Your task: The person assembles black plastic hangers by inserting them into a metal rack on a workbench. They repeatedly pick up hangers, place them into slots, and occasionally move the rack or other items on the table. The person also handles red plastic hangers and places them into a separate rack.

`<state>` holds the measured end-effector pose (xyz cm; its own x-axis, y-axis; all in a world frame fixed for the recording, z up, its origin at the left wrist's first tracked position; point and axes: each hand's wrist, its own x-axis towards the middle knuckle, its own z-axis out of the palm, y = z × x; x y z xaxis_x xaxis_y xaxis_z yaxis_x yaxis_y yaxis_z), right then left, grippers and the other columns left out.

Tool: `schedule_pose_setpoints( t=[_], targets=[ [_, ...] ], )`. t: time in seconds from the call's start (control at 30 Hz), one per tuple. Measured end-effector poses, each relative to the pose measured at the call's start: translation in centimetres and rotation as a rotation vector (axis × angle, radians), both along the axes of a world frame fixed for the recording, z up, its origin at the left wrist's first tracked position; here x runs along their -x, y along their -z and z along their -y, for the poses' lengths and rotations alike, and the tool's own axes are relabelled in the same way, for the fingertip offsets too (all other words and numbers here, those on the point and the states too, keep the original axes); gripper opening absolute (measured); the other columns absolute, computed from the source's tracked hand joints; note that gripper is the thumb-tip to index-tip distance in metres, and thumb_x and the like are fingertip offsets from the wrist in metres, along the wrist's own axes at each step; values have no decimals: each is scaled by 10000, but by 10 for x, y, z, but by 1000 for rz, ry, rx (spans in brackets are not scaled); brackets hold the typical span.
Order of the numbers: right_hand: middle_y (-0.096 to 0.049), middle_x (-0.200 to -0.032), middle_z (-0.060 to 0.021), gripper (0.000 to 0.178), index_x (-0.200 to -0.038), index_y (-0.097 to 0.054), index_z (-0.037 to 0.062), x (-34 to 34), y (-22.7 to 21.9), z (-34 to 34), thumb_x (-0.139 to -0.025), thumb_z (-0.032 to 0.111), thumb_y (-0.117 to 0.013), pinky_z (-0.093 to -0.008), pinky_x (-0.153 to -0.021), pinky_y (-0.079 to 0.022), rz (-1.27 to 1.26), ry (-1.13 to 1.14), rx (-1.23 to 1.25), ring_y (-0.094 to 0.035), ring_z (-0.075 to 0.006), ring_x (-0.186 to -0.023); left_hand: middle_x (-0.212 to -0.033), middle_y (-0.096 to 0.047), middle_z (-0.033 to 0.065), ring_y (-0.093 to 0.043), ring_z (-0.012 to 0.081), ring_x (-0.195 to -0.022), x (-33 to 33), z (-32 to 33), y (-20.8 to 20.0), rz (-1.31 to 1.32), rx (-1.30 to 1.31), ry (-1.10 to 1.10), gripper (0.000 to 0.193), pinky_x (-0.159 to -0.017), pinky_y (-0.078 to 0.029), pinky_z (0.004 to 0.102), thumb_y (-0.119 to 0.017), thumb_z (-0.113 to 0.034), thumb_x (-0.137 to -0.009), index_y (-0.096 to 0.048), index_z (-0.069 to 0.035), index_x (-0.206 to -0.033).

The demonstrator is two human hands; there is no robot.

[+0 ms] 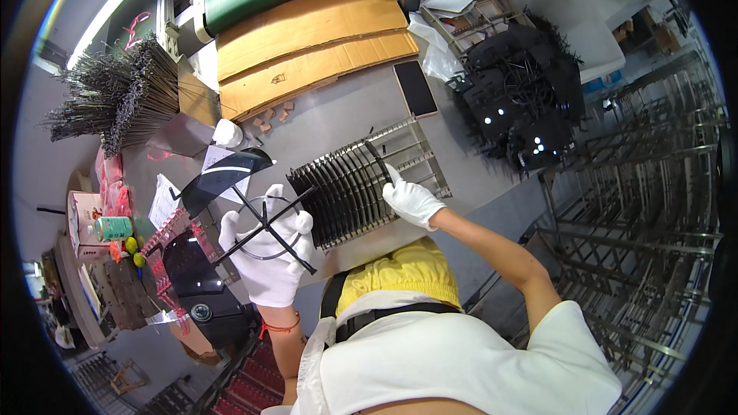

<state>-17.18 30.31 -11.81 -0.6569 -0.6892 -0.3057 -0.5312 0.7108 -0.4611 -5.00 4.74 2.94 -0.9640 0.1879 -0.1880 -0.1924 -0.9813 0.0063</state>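
Observation:
My left hand [265, 265], in a white glove, is palm up under a black cross-shaped frame [265, 224] with a thin ring. The fingers are bent around its arms. A glossy black curved panel [223, 177] lies at the frame's far end; I cannot tell whether they are joined. My right hand [413, 200], also gloved, pinches the near part of a black curved strip [375, 155] at the right end of a row. That row of black curved strips [334, 192] stands upright in a slotted metal rack [419, 154] on the table.
Behind the rack are flat cardboard [307, 38], a phone [415, 88] and small brown blocks [269, 117]. Black parts are heaped [523, 84] at the right. Thin rods [123, 92] fill a metal bin at the left, beyond a green bottle [114, 228]. Metal racks [630, 223] stand far right.

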Motion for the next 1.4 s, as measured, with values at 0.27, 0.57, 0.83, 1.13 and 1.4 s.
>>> schedule_pose_setpoints(
  t=[0.27,0.57,0.83,1.13,1.4],
  targets=[
    [-587,-1205,-269,765,-1357,-458,12,32,-133,34,-748,362,-761,-471,-910,-508,-438,17,555,-606,-415,-1045,-917,-612,308,-613,288,-512,4,-14,0,35,506,374,780,-421,-502,299,-443,-637,-872,-492,40,-1257],
    [-584,-827,-108,561,-1419,-495,267,61,-95,12,-873,224,-620,-359,-587,-534,-597,-172,329,-641,-222,-676,-1179,-617,141,-620,252,-962,-17,-29,7,-146,-160,67,439,-764,-541,321,-415,-378,-1010,-511,-65,-1302],
    [-631,-798,-292,640,-1525,-189,-9,25,-32,0,-965,251,-355,-465,-739,-497,392,367,305,-644,-394,-744,-1338,-510,225,-584,379,-1146,11,27,15,-43,822,-756,654,-885,-549,493,-524,-473,-948,-410,-19,-1404],
    [-683,-975,-240,875,-1439,-408,-9,25,-75,24,-904,681,-468,-416,-792,-528,-166,176,-15,-669,-355,-911,-1269,-481,244,-578,380,-1112,29,2,23,94,1948,-1426,664,-908,-558,444,-685,-314,-874,-303,-46,-1346],
    [-594,-878,-164,399,-1252,-609,213,3,-131,39,-855,239,-638,-381,-695,-548,-551,-98,368,-650,-274,-804,-1149,-505,201,-541,386,-1065,53,-52,-6,-819,2519,-725,425,-872,-456,458,-683,74,-652,-565,-24,-1048]
  ],
)
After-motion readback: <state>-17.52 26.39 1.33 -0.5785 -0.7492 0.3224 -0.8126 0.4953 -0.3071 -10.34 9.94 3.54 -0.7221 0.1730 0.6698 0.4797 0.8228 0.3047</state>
